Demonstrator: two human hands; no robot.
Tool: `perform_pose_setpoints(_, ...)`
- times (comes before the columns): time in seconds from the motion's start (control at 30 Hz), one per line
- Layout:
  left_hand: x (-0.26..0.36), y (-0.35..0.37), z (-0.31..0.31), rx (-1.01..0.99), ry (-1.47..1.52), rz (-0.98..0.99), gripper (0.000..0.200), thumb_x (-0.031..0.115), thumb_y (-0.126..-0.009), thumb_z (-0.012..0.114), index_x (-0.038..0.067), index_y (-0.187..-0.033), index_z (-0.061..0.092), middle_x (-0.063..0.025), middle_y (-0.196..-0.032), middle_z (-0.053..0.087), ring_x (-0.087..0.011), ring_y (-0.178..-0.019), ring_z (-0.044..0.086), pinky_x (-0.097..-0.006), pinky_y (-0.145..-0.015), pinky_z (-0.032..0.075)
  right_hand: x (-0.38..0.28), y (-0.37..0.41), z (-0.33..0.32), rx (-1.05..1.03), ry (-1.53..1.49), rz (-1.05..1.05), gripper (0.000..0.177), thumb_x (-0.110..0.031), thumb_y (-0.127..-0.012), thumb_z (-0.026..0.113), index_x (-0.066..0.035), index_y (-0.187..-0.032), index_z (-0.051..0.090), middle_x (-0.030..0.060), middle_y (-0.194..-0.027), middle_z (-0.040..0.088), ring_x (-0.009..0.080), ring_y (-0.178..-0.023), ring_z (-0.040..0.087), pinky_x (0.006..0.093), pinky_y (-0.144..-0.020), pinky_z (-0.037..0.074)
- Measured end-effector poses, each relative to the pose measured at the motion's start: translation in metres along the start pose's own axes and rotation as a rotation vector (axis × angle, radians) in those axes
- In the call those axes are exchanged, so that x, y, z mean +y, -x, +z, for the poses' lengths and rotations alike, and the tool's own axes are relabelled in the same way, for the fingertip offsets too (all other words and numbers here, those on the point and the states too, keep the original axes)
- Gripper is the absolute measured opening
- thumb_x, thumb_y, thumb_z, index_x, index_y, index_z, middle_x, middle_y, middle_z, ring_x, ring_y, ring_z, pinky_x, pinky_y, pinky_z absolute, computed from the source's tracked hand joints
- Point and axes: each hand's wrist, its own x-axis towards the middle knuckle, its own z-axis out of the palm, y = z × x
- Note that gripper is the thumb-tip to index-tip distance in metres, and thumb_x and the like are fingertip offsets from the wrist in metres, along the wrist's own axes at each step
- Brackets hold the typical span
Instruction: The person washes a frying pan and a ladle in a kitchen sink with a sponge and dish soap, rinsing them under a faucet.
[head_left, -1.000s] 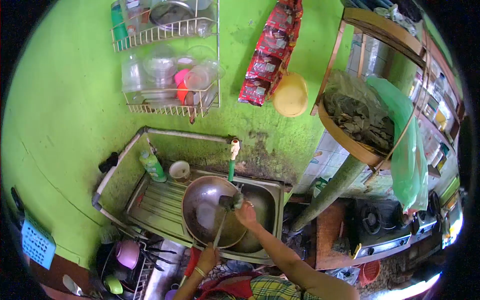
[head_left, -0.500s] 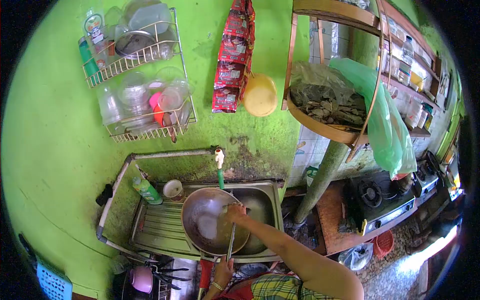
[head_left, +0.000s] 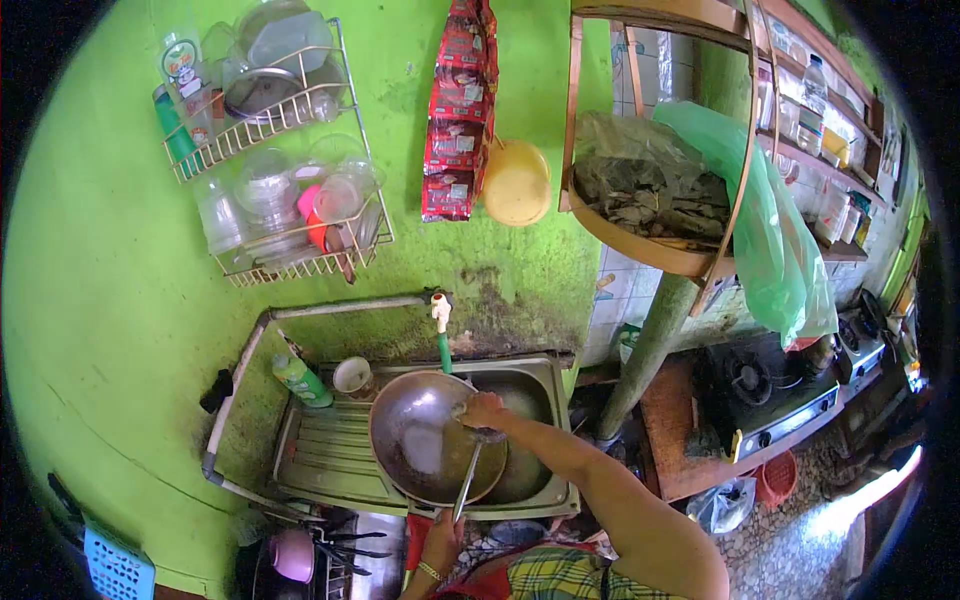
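The left hand is closed around a long silver metal utensil; the right hand curls, its grip unclear, over a round metal wok on the steel sink. Red sachets' print is illegible.

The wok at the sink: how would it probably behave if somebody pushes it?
The wok would likely rock or turn, since its bowl is round and it spans the drainboard and the basin. It should be stiff, as it looks like metal. Its shiny, wet-looking surface may be slippery.
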Motion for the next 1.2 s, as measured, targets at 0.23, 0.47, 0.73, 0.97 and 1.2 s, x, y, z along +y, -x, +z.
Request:
perform_pose_setpoints(0.23,0.000,0.007,-0.020,-0.148,-0.096,-0.096,0.022,0.021,-0.078,0.046,0.003,-0.090,0.041,-0.0218,-0.057,0.050,-0.0400,-0.054,0.050,-0.0473,-0.046,0.038,0.026,-0.013,0.006,0.035,-0.313,0.084,0.041,-0.034,-0.061,0.051,0.002,-0.079,0.058,0.0208,-0.083,0.056,0.0320,-0.082,0.054,0.0392,-0.073,0.043)
perform_pose_setpoints(0.47,-0.013,0.011,-0.012,-0.111,-0.012,-0.186,0.022,0.024,-0.078,0.046,0.002,-0.085,0.044,-0.0223,-0.056,0.050,-0.0398,-0.052,0.050,-0.0473,-0.044,0.038,0.014,0.011,0.031,0.210,-0.165,-0.085,0.043,-0.036,-0.065,0.049,0.002,-0.084,0.057,0.0213,-0.085,0.055,0.0320,-0.081,0.055,0.0397,-0.071,0.044)
perform_pose_setpoints(0.73,0.002,0.001,-0.007,-0.082,-0.017,-0.324,0.025,0.026,-0.080,0.045,0.002,-0.081,0.047,-0.0243,-0.056,0.049,-0.0410,-0.053,0.050,-0.0473,-0.043,0.037,0.051,-0.055,0.083,0.000,-0.027,-0.074,0.049,-0.041,-0.070,0.050,-0.002,-0.099,0.051,0.0171,-0.098,0.053,0.0312,-0.091,0.051,0.0402,-0.070,0.045)
perform_pose_setpoints(0.97,-0.005,0.008,-0.023,-0.025,-0.100,-0.079,0.024,0.026,-0.080,0.045,0.003,-0.082,0.046,-0.0233,-0.057,0.050,-0.0405,-0.055,0.050,-0.0465,-0.045,0.038,0.055,0.015,-0.044,-0.862,-0.658,-0.058,0.047,-0.042,-0.071,0.054,-0.022,-0.112,0.045,0.0076,-0.123,0.035,0.0223,-0.116,0.027,0.0403,-0.089,0.028)
perform_pose_setpoints(1.2,0.004,-0.007,-0.058,-0.208,-0.082,-0.236,0.025,0.028,-0.079,0.047,0.005,-0.089,0.047,-0.0227,-0.060,0.051,-0.0396,-0.056,0.050,-0.0449,-0.047,0.039,0.102,-0.047,0.045,-0.546,-1.015,-0.766,0.039,-0.034,-0.074,0.054,-0.007,-0.103,0.051,0.0108,-0.116,0.043,0.0221,-0.106,0.040,0.0365,-0.085,0.035)
